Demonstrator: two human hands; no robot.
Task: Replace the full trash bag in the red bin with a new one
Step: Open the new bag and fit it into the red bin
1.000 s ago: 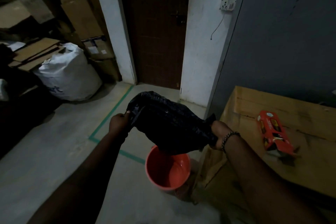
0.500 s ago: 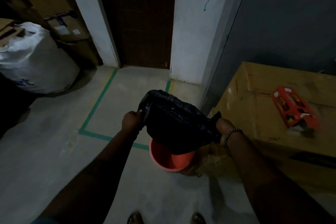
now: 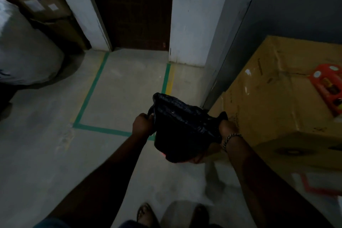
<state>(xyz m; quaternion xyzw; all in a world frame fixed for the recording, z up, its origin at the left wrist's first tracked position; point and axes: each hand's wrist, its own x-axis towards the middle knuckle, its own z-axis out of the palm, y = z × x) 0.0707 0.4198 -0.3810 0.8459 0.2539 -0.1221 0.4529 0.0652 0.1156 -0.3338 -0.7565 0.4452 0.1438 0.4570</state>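
Left hand: left hand (image 3: 142, 123) fisted on the left edge of the black trash bag (image 3: 182, 131), knuckles up, arm reaching in from the lower left
Right hand: right hand (image 3: 227, 129) clenched on the bag's right edge, where a bunched corner of plastic sticks up; a beaded bracelet (image 3: 231, 139) sits on the wrist
Spread: the two hands are held apart at about the same height, the bag's mouth pulled between them
Trash bag: hangs off the floor between the hands, its far rim raised, its bottom sagging low
Red bin: almost wholly hidden under the bag; only a thin red sliver (image 3: 163, 154) shows at the bag's lower edge
Right side: a large cardboard box (image 3: 273, 102) stands just beside the right hand, its near corner close to the bag; a red carton (image 3: 328, 87) lies on its top at the frame edge
Left side: bare concrete floor (image 3: 55, 144), open well out from the left hand
Floor marks: green tape lines (image 3: 92, 89) frame a rectangle ahead, its near line passing behind the bag
Beyond: a dark door (image 3: 129, 9) between white walls; a white sack (image 3: 24, 57) far left
Below: sandalled feet (image 3: 146, 213) at the bottom edge
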